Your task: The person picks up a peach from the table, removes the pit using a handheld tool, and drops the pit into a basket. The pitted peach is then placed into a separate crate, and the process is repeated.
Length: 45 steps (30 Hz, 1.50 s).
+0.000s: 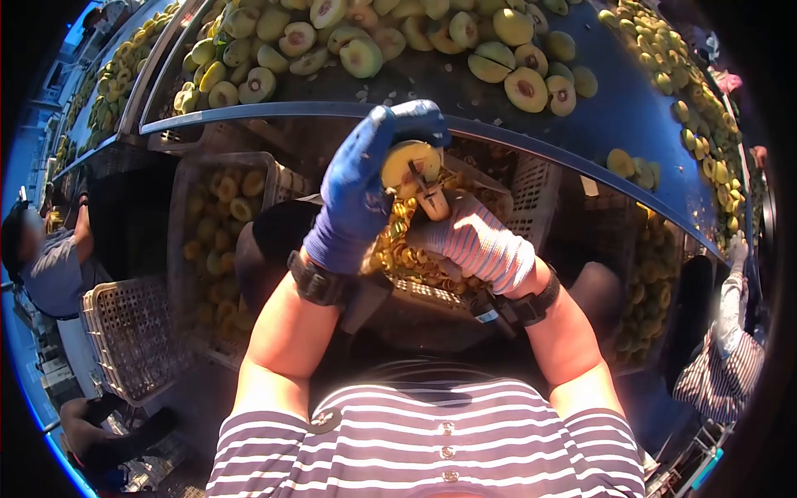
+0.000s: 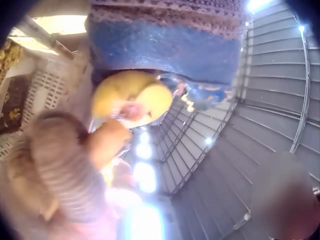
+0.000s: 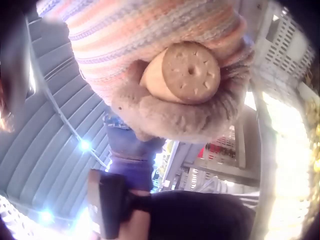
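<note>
In a blue glove, the left hand [image 1: 361,170] grips a yellow-green fruit half [image 1: 407,168], its cut face turned toward the right hand. The right hand [image 1: 477,241], in a striped knit glove, has its fingers curled round a tool's wooden handle [image 1: 432,202]. The tool's dark metal end lies against the fruit's centre. In the left wrist view the fruit [image 2: 122,92] sits under the blue glove [image 2: 165,50], with the handle [image 2: 109,142] close to it. The round butt of the handle [image 3: 191,71] shows in the right wrist view, inside the curled glove [image 3: 175,117].
A metal table [image 1: 398,95] with many fruit halves lies ahead. Below the hands stands a crate [image 1: 423,292] of yellow pieces. Crates of fruit stand at left [image 1: 270,178] and right. Other people are at the far left [image 1: 58,266] and far right [image 1: 726,365].
</note>
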{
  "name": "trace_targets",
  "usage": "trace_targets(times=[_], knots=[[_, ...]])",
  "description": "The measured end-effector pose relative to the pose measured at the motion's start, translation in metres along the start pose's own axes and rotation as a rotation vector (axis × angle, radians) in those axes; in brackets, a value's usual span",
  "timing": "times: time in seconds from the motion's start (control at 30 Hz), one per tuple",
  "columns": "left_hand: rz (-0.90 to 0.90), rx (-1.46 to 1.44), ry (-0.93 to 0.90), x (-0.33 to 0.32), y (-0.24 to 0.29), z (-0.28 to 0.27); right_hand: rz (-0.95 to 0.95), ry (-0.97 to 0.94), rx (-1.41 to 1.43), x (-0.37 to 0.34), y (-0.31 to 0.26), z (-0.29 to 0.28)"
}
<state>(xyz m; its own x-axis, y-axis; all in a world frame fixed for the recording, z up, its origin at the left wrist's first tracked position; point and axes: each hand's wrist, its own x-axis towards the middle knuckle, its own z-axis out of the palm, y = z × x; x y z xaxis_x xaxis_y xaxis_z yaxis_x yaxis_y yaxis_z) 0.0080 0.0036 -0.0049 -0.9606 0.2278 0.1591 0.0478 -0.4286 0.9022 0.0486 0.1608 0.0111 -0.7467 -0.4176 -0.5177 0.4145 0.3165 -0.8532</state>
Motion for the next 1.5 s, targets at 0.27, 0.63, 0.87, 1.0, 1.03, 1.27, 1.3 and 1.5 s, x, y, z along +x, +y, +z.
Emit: trace_targets(times=[0.27, 0.63, 0.87, 1.0, 1.03, 1.27, 1.3, 1.5], knots=[[-0.364, 0.316, -0.171, 0.020, 0.015, 0.005, 0.144, -0.294, 0.549, -0.007, 0.011, 0.003], [-0.353, -0.455, 0.013, 0.017, -0.014, 0.006, 0.077, -0.435, 0.642, -0.037, 0.022, -0.033], [-0.044, -0.008, 0.169, -0.018, 0.060, -0.051, 0.214, 0.064, -1.062, -0.034, 0.055, -0.032], [-0.056, 1.220, 0.537, -0.024, 0.117, -0.123, -0.143, 0.196, -1.000, -0.053, 0.050, -0.036], [-0.026, 1.320, 0.541, -0.015, 0.120, -0.122, -0.186, 0.211, -0.988, -0.051, 0.051, -0.033], [-0.247, 1.502, 0.181, 0.135, 0.015, -0.058, -0.168, 0.293, -0.856, -0.036, 0.025, -0.031], [-0.277, 1.560, 0.140, 0.144, 0.000, -0.054, -0.171, 0.318, -0.856, -0.033, 0.029, -0.033], [-0.180, 1.288, 0.082, 0.150, 0.001, -0.078, -0.271, 0.458, -0.715, -0.026, 0.031, -0.034]])
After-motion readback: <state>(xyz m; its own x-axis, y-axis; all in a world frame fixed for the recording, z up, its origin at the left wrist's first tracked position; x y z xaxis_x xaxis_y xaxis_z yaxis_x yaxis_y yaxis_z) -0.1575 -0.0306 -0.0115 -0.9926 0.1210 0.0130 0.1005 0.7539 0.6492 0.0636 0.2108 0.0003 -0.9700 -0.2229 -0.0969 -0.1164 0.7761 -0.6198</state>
